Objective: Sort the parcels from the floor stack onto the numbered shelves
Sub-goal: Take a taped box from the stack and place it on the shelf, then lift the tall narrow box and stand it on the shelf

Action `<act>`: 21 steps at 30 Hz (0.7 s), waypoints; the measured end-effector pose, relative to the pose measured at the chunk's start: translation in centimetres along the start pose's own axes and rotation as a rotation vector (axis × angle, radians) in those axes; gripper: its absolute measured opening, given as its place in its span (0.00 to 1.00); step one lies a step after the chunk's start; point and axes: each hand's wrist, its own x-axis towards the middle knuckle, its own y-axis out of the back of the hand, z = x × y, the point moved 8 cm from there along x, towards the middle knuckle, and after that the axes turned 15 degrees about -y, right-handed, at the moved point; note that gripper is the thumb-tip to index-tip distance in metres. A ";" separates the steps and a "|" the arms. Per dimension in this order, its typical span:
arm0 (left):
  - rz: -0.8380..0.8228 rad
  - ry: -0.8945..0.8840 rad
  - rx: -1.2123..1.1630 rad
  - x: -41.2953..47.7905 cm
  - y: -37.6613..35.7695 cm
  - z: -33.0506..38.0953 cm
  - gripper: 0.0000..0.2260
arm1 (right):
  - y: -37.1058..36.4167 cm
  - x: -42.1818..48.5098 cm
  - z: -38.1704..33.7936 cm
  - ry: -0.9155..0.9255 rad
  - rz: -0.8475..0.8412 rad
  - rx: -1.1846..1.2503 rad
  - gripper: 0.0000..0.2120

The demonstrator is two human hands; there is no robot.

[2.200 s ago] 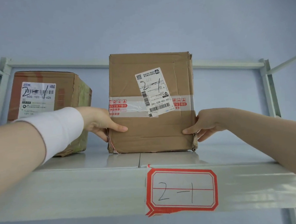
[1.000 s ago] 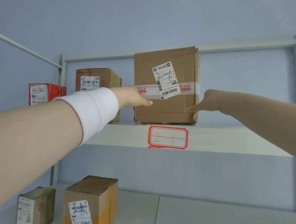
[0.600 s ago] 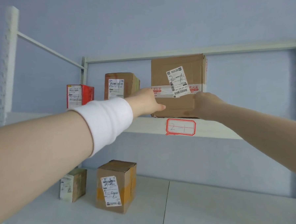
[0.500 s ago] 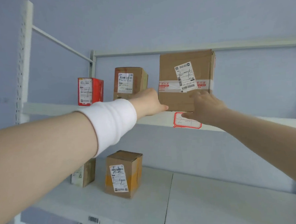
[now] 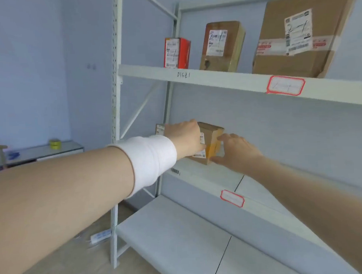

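Left hand (image 5: 184,139) in front of small box (image 5: 211,133), right hand (image 5: 237,152) beside it

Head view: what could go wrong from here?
1. The big box looks close to the front edge of the top shelf; a bump might tip it off.
2. The left hand and right hand overlap the small box on the middle shelf. Blur hides any contact, but a careless sweep could shove it.

Brown cardboard, pale grey shelving, blue wall (image 5: 25,61).
Up on the top shelf (image 5: 193,76): red box (image 5: 184,53) at the left end, brown carton (image 5: 237,39) beside it, big brown carton (image 5: 293,64) banded in red-printed white tape, all white-labelled; red-bordered white tag (image 5: 285,85) on the front edge.
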 end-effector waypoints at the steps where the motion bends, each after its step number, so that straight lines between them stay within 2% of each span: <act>1: -0.029 0.032 -0.017 -1.9 -1.4 -0.6 0.21 | -2.0 -1.2 -0.6 0.025 -0.034 0.000 0.33; 7: -0.226 0.259 -0.109 -15.4 -10.5 -3.7 0.20 | -13.9 -10.0 -5.0 0.128 -0.273 0.023 0.31; 12: -0.272 0.428 -0.091 -28.4 -16.3 -7.2 0.21 | -21.4 -18.5 -9.4 0.187 -0.473 0.078 0.31; 17: -0.344 0.624 -0.058 -40.8 -18.3 -10.9 0.25 | -27.4 -27.6 -15.4 0.269 -0.611 0.088 0.28; 21: -0.319 0.784 -0.098 -51.9 -18.8 -13.0 0.24 | -31.6 -37.2 -21.1 0.376 -0.700 0.061 0.28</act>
